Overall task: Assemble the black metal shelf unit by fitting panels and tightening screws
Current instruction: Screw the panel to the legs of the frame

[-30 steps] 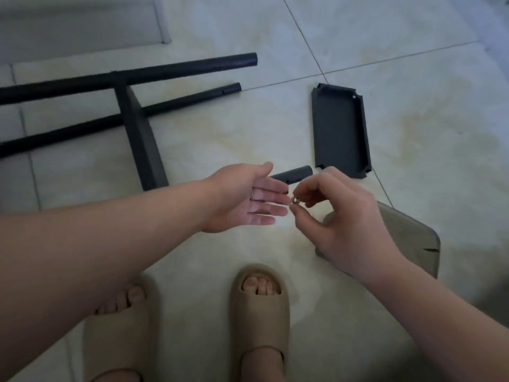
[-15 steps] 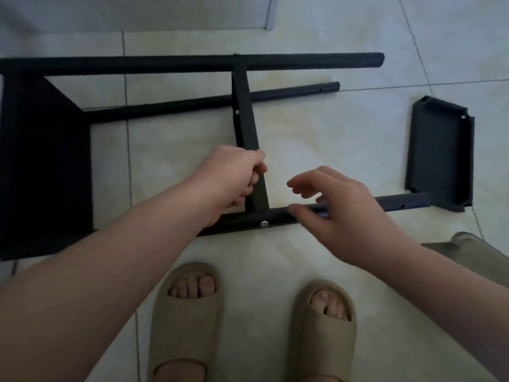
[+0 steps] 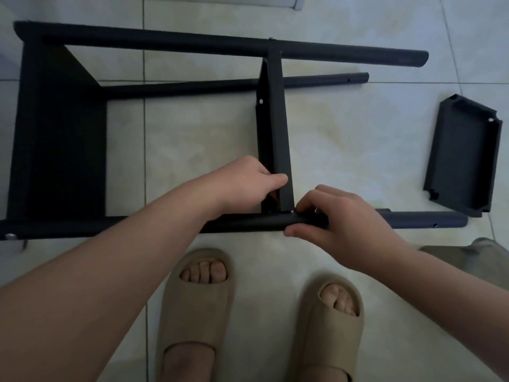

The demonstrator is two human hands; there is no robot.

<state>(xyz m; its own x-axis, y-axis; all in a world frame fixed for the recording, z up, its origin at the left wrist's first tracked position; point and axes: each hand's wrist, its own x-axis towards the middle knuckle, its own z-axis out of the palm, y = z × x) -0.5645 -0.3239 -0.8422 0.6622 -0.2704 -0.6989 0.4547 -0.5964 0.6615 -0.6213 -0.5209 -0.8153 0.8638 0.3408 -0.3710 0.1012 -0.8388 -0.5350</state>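
The black metal shelf frame [image 3: 192, 45] lies on its side on the tiled floor, with long round posts and a fitted panel at its left end [image 3: 60, 139]. A middle panel [image 3: 275, 128] stands between the posts. My left hand [image 3: 248, 183] grips the lower end of this middle panel. My right hand [image 3: 338, 219] curls round the near post [image 3: 248, 224] just right of the panel joint, fingers over the top and thumb below. Whether it holds a screw is hidden. A loose black panel [image 3: 465, 155] lies on the floor at the right.
My two feet in beige slippers [image 3: 198, 299] [image 3: 333, 321] stand just in front of the near post. A grey object [image 3: 479, 255] shows at the right edge. A screw head [image 3: 10, 236] sits at the near post's left end. Pale floor tiles surround the frame.
The view swung left, then came closer to the frame. My left hand went from open palm to gripping the middle panel. My right hand moved down onto the near post.
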